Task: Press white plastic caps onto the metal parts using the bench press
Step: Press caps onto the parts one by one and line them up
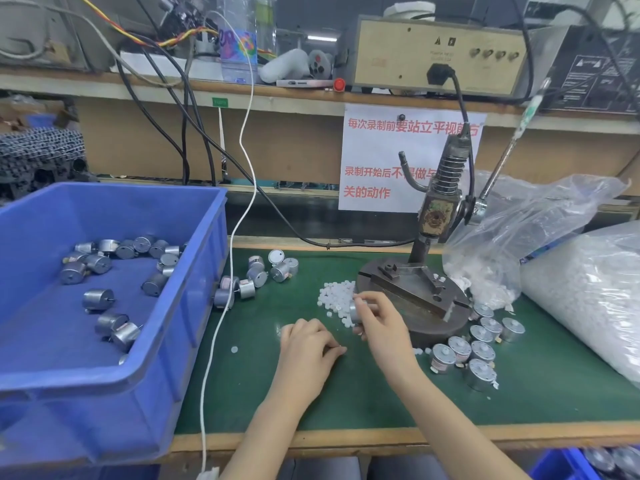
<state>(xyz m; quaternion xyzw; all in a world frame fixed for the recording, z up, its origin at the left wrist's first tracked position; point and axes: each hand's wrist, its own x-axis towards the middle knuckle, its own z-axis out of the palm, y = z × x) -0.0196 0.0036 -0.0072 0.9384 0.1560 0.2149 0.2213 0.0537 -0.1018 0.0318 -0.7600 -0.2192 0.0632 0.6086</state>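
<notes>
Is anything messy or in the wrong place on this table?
Yes, a little. One white cap lies alone on the green mat, away from the cap pile. Several metal parts lie tipped on their sides outside the blue bin, pointing every way, unlike the upright group beside the press.

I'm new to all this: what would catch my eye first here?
The big blue bin on the left, holding loose silver metal parts. At centre the right hand grips one metal part beside the dark bench press, while the left hand seems to pinch a small white cap.
</notes>
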